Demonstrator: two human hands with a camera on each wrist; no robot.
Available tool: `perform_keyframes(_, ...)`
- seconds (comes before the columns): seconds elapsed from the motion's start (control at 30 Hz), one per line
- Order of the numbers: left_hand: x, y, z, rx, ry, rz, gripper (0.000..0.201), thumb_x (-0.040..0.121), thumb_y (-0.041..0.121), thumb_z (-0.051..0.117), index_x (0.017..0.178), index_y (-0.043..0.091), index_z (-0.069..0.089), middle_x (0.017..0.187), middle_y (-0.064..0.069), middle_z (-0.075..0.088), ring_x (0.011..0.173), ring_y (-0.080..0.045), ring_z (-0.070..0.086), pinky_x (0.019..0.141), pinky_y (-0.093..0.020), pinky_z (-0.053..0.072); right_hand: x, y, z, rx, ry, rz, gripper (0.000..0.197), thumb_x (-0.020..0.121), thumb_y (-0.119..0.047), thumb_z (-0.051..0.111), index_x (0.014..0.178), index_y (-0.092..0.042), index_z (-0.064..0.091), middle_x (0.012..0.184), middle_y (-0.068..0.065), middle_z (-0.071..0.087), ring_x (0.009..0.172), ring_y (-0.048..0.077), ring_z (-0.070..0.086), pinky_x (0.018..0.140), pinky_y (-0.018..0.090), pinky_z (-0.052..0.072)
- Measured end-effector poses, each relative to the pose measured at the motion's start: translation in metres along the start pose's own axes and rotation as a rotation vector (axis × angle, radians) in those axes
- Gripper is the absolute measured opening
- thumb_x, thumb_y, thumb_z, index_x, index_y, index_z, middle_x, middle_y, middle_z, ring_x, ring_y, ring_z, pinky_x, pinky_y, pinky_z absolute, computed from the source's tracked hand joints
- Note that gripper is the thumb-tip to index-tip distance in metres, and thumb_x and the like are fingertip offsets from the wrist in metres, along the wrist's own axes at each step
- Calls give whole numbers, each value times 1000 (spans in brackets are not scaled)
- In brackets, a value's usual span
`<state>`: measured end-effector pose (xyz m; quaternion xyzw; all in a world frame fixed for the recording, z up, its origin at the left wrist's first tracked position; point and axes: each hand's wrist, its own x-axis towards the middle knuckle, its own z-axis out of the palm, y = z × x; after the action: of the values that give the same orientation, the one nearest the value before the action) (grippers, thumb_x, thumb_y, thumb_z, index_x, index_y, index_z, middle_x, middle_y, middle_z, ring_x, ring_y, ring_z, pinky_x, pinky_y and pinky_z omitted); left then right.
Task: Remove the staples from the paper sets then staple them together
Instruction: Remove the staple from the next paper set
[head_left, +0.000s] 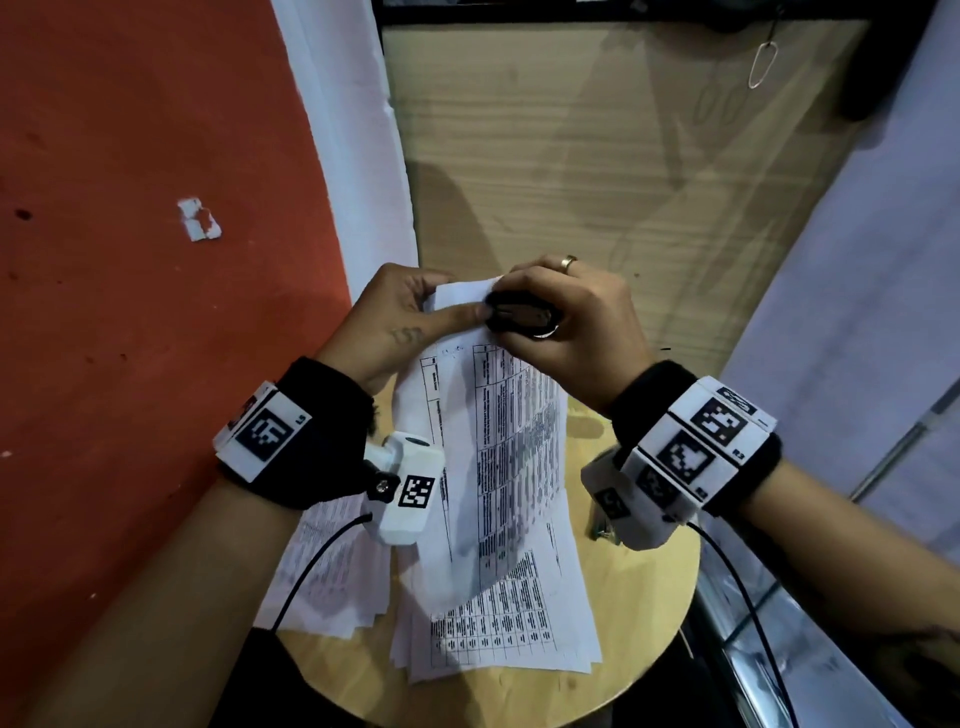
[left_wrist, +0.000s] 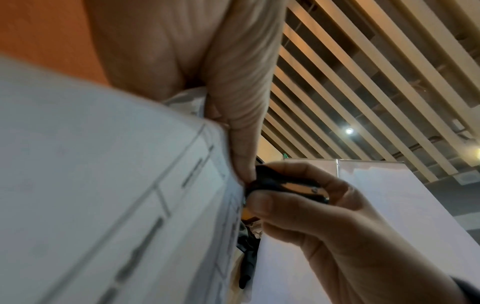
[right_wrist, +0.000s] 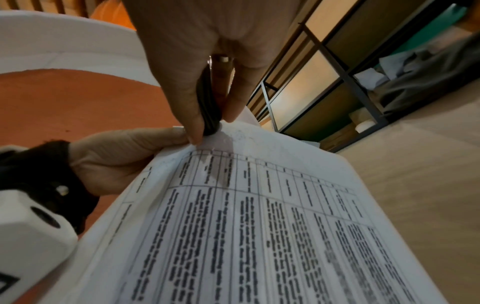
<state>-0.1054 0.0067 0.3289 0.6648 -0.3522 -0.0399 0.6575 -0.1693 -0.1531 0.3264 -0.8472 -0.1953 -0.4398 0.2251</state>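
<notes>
A set of printed table sheets (head_left: 498, 447) hangs lifted above a round wooden table (head_left: 649, 597). My left hand (head_left: 410, 317) pinches the set's top corner, thumb on the front. My right hand (head_left: 561, 317) grips a small black staple remover (head_left: 522, 317) whose tip sits at that same corner. In the left wrist view the staple remover (left_wrist: 283, 185) meets the paper's edge (left_wrist: 228, 185) beside my thumb. The right wrist view shows the staple remover (right_wrist: 207, 102) between thumb and fingers, its tip on the paper set (right_wrist: 259, 205). The staple itself is hidden.
More printed sheets (head_left: 498, 634) lie on the table under the lifted set, and another pile (head_left: 327, 571) lies at its left edge. An orange wall (head_left: 130, 260) is on the left, and a light wooden panel (head_left: 597, 156) lies beyond the hands.
</notes>
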Motion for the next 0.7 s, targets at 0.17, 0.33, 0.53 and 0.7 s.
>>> perform_keyframes(0.17, 0, 1, -1, -23, -14, -17, 8, 74, 7, 69, 73, 15, 72, 71, -1, 68, 67, -12, 63, 63, -21, 51, -1, 0, -2, 175, 51, 82, 25, 64, -10, 78, 88, -6, 71, 83, 6, 69, 77, 13, 63, 73, 24, 48)
perform_keyframes(0.33, -1, 2, 0, -62, -11, -5, 13, 78, 1, 65, 75, 12, 71, 69, 2, 71, 63, -8, 65, 60, -17, 51, 0, -3, -4, 275, 58, 133, 28, 62, -8, 80, 89, -4, 72, 84, -1, 68, 81, 9, 64, 76, 19, 50)
perform_keyframes(0.53, 4, -6, 6, 249, 134, 102, 14, 75, 23, 74, 67, 12, 69, 61, -4, 64, 57, -9, 52, 54, -24, 40, -1, -2, -1, 127, 67, 79, 22, 62, -11, 75, 83, -5, 71, 80, 7, 69, 75, 18, 64, 70, 31, 49)
perform_keyframes(0.7, 6, -12, 9, 504, 287, 233, 43, 69, 39, 60, 69, -4, 65, 52, -15, 54, 48, -2, 40, 49, -30, 36, -4, 3, 3, -112, 51, 26, 18, 64, -13, 64, 79, -3, 67, 78, 12, 65, 72, 33, 61, 59, 39, 51)
